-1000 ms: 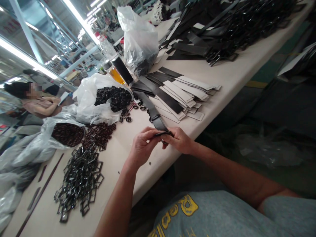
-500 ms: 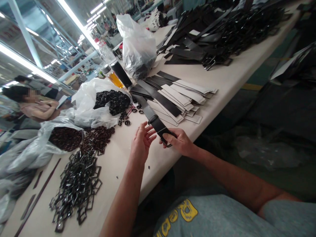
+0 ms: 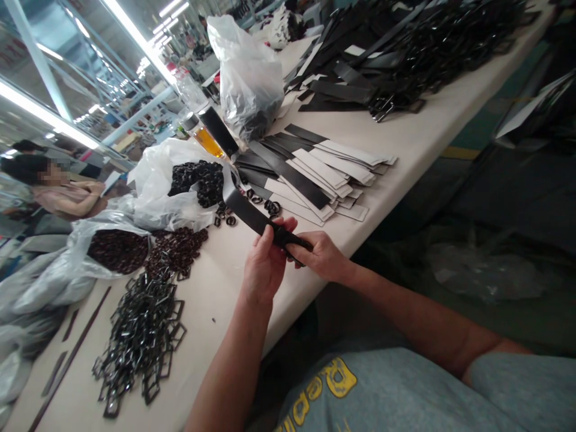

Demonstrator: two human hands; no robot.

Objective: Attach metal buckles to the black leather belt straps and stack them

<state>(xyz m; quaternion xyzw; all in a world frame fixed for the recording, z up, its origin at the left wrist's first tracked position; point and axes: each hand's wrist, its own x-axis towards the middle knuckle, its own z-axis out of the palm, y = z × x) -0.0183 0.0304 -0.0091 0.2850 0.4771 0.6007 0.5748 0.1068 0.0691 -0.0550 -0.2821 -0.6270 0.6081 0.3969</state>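
A black strap point(image 3: 246, 211) runs from near the black rings up and over to both hands, bent at its far end. My left hand point(image 3: 266, 259) is closed on the strap, thumb on top. Beside it, my right hand point(image 3: 317, 255) pinches the strap's near end, where a dark buckle is partly covered by fingers. Small black rings point(image 3: 272, 207) lie just beyond the strap. Behind them, more straps point(image 3: 310, 186) are fanned out, some with the pale side up.
Rectangular metal buckles point(image 3: 137, 336) are heaped at the left, near brown loops point(image 3: 180, 249) and plastic bags point(image 3: 157, 207). Finished-looking black straps with buckles point(image 3: 432, 66) pile up at the back right. A bottle point(image 3: 207, 143) stands behind. Another person point(image 3: 67, 192) sits far left.
My left hand has closed on the strap, having been open beside it. The strap's far end has swung left and lifted into a bend. My right hand has shifted slightly left.
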